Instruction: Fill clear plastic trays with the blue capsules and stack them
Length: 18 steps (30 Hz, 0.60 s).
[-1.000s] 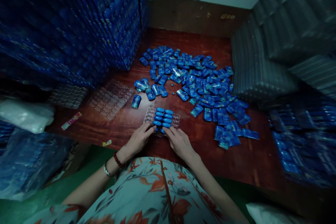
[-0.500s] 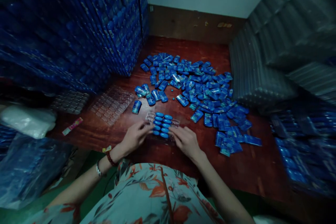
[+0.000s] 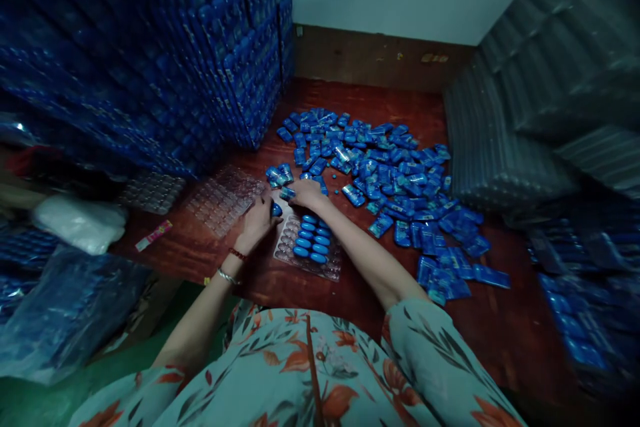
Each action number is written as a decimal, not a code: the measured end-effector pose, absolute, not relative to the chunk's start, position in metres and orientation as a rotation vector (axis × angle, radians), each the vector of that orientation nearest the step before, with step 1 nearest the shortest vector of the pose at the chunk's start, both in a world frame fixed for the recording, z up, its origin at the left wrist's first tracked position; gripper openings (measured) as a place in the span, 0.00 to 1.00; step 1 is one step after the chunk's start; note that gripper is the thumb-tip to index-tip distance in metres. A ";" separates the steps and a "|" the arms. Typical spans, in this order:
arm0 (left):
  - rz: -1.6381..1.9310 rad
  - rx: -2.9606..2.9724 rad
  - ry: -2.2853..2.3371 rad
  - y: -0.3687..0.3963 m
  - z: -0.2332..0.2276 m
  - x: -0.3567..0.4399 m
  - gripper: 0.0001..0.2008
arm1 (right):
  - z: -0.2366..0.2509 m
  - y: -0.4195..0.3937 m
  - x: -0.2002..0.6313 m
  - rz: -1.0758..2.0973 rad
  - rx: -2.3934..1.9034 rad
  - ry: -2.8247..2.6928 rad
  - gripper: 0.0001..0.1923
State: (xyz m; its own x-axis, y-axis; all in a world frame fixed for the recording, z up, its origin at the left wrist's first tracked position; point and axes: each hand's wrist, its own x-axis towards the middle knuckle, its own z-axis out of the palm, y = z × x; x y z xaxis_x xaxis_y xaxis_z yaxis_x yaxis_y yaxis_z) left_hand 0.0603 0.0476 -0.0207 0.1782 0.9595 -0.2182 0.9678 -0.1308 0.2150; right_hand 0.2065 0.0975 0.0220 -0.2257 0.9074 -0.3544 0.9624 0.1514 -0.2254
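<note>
A clear plastic blister tray [image 3: 286, 247] lies flat on the table in front of me, with two columns of glossy blue oval pieces [image 3: 311, 238] seated in its middle. At its left far corner, my left hand [image 3: 257, 221] has its fingers closed around a small dark blue packet [image 3: 277, 209]. My right hand [image 3: 307, 194] reaches across beyond the tray, its fingertips pinching another small blue packet [image 3: 287, 193]. Two more packets [image 3: 279, 175] lie just past these fingers. The right fingertips are partly hidden.
Loose blue packets [image 3: 385, 160] are heaped across the far middle and right of the table. Bare clear trays [image 3: 225, 200] lie to the left. Tall stacks of filled blue trays [image 3: 235, 73] rise at the left, and grey tray stacks [image 3: 500, 127] at the right.
Both hands have left the tray's sides. My right hand has moved up and left to the packets, and my left hand up to the tray's far corner. Both now hold packets.
</note>
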 end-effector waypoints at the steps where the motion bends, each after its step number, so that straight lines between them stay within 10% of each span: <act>1: 0.009 2.173 1.809 0.043 -0.024 0.054 0.21 | 0.021 0.094 0.214 -0.608 1.885 2.286 0.17; 11: 0.842 1.705 1.303 -0.022 -0.013 0.015 0.12 | 0.057 -0.055 0.323 -1.542 1.991 2.633 0.11; 18: 1.031 1.751 1.026 -0.069 -0.033 0.051 0.04 | 0.000 -0.126 0.277 -1.102 2.319 2.658 0.10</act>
State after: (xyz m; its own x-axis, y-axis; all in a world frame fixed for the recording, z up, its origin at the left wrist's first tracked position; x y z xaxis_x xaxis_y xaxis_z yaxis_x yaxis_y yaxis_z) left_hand 0.0505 -0.0690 -0.0325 0.3270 0.9164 0.2310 0.2272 -0.3135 0.9220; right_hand 0.2773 -0.1263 0.0005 -0.1216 0.9921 0.0326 0.6781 0.1070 -0.7271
